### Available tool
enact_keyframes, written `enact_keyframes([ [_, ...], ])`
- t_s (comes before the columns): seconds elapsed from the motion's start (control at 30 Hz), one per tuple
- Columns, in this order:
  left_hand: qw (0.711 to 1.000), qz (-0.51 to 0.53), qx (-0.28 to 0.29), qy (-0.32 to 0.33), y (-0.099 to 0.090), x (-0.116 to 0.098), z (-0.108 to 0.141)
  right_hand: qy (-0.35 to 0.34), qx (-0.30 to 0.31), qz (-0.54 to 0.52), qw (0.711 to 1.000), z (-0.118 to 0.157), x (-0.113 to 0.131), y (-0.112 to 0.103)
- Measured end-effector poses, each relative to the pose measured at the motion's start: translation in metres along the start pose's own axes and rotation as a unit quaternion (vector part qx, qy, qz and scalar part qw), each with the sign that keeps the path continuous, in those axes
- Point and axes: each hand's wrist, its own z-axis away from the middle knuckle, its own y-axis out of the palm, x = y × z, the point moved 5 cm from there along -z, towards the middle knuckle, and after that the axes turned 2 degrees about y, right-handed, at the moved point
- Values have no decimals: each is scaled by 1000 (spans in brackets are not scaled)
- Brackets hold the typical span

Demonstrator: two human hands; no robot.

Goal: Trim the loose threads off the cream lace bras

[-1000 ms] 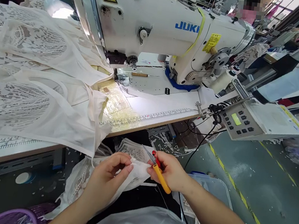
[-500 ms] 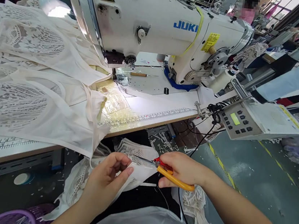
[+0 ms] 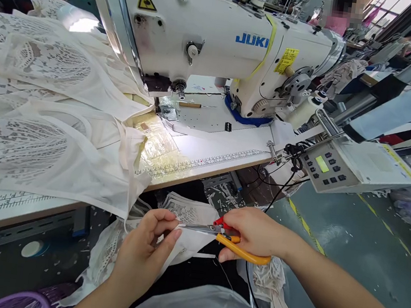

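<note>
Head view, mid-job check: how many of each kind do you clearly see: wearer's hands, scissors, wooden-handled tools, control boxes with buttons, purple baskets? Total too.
Left hand and right hand: 2
Scissors: 1
Wooden-handled tool: 1
Control box: 1
Purple basket: 1
Total: 6

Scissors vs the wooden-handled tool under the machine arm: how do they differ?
Handles: the scissors show orange and red; the wooden-handled tool is brown.
Metal: the scissors have pivoted blades; the tool, one thin shaft.
Place: the right hand holds the scissors; the tool lies on the machine bed.
Both: slim metal ends.
</note>
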Motion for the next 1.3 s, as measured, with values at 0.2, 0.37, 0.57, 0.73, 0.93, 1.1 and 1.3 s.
enact_keyframes([
  [0.2,998,48,30,-14,1,1,-1,-3,-25,12,1000,1,1,2],
  [0.37,997,69,38,-16,2,2,0,-5,-25,21,999,1,3,4],
  [0.57,996,81,40,-21,3,2,0,5,-23,-11,1000,3,2,9],
  [0.73,995,84,43,-11,5,-4,1,41,-80,-108,990,2,-6,3],
  [0.93,996,85,35,16,7,-5,2,-17,-201,-367,908,-11,15,6],
  [1.1,996,58,5,65,2,-1,1,-23,-198,-516,833,-24,32,21],
  [1.3,973,-78,20,216,-5,-8,-4,0,-232,-535,813,-23,26,26],
])
